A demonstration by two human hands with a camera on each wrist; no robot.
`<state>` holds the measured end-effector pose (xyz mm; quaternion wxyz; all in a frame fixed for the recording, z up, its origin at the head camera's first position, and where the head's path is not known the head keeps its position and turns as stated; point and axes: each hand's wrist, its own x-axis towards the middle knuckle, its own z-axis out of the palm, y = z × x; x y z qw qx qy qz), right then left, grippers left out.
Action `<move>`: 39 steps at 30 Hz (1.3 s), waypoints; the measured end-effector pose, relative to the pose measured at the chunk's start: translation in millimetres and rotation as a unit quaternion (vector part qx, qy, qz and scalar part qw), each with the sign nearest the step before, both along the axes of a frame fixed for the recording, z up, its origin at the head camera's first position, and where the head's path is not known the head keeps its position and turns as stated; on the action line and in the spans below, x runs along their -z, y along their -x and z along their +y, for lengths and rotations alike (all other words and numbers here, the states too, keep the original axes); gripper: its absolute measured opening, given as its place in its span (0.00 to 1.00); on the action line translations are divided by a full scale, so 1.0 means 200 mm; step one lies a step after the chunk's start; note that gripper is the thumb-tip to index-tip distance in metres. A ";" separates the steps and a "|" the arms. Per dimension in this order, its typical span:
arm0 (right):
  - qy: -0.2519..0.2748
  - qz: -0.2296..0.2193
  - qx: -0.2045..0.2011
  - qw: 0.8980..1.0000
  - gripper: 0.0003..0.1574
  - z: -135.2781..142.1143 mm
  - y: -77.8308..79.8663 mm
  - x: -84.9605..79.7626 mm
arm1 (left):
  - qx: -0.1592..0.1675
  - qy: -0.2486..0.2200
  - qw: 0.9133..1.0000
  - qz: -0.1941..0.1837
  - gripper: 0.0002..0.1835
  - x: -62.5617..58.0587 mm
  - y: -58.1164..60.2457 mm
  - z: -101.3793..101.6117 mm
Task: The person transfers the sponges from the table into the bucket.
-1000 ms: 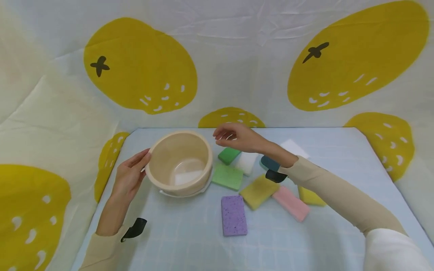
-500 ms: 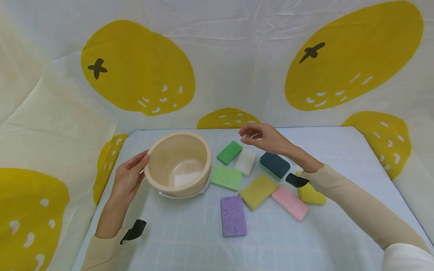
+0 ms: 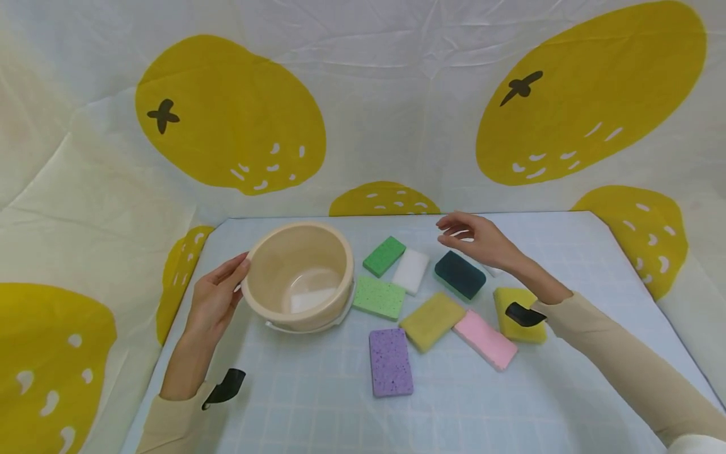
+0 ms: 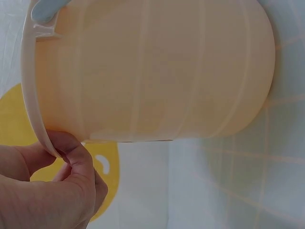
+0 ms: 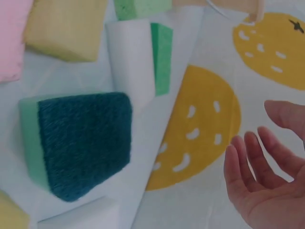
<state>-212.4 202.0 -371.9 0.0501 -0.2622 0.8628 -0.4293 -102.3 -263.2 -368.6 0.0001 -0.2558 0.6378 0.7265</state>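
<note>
A beige bucket (image 3: 300, 277) stands at the back left of the table. My left hand (image 3: 214, 293) pinches its rim between thumb and fingers; in the left wrist view the left hand (image 4: 62, 181) holds that rim from the side. My right hand (image 3: 473, 239) hovers over the back of the table with loosely bent fingers and nothing in them. Closest beneath it lies a dark green scouring sponge (image 3: 460, 275), which fills much of the right wrist view, with the right hand (image 5: 267, 171) apart from it. A white sponge (image 3: 411, 271) lies to the left of that one.
Around them lie a green sponge (image 3: 384, 256), a light green sponge (image 3: 379, 298), an olive-yellow sponge (image 3: 433, 320), a pink sponge (image 3: 485, 339), a yellow sponge (image 3: 513, 306) and a purple sponge (image 3: 391, 362). Another white piece (image 5: 86, 217) is partly hidden. A patterned cloth wall (image 3: 397, 126) closes off the back.
My right hand has moved right, from beside the bucket's rim to above the dark green sponge, uncovering the sponges below. The left hand and bucket have stayed in place.
</note>
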 end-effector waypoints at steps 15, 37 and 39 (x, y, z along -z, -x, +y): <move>-0.041 -0.035 0.047 0.997 0.27 0.15 -0.03 0.19 | 0.000 0.001 1.000 0.000 0.32 0.00 0.00 0.00; -0.106 -0.083 0.048 0.990 0.31 0.23 -0.04 0.41 | 0.007 -0.018 1.000 0.019 0.30 0.02 0.01 -0.01; -0.107 -0.079 0.042 0.990 0.29 0.23 -0.04 0.41 | 0.006 -0.016 1.000 0.018 0.30 0.02 0.01 -0.01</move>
